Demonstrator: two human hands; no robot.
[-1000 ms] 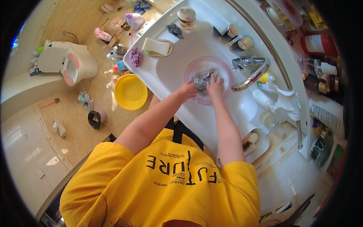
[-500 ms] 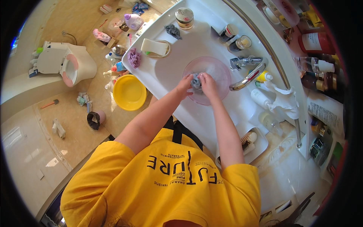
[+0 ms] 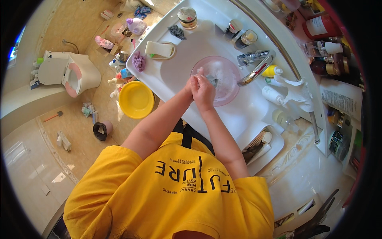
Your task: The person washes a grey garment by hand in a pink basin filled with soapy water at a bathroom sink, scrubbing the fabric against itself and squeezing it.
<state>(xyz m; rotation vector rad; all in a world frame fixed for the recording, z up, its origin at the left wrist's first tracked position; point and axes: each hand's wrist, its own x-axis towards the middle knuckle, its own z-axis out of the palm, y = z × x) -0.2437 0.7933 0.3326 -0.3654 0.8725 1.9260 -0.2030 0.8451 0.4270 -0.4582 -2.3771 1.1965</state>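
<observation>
- Both hands meet over the clear pink basin (image 3: 229, 85) that sits in the white sink (image 3: 175, 75), under the chrome tap (image 3: 256, 69).
- The left hand (image 3: 192, 84) presses against the right hand (image 3: 205, 92); their fingers are closed together around a small grey item (image 3: 213, 82), of which only a bit shows past the fingertips. What it is cannot be told.
- The grey item lies above the near-left part of the basin, well inside the sink and close to the tap's spout.
- Whether each hand grips the item alone or they squeeze it between them cannot be told; neither hand is loose.
- On the sink's left rim lies a white soap dish (image 3: 160, 49), with a purple scrubber (image 3: 139, 61) at the corner beside it.
- At the far rim stand a round lidded jar (image 3: 187, 16), a dark grey scourer (image 3: 176, 31) and two small jars (image 3: 240, 35).
- Right of the tap are a yellow bottle (image 3: 273, 71), a white bottle (image 3: 273, 95) and a crumpled white cloth (image 3: 296, 92).
- At the near right corner of the sink is a tray holding brushes (image 3: 258, 145).
- On the floor to the left are a yellow bowl (image 3: 136, 99) just beside the sink and a toilet (image 3: 69, 71) well apart.
- The person wears a yellow shirt (image 3: 171, 191).
</observation>
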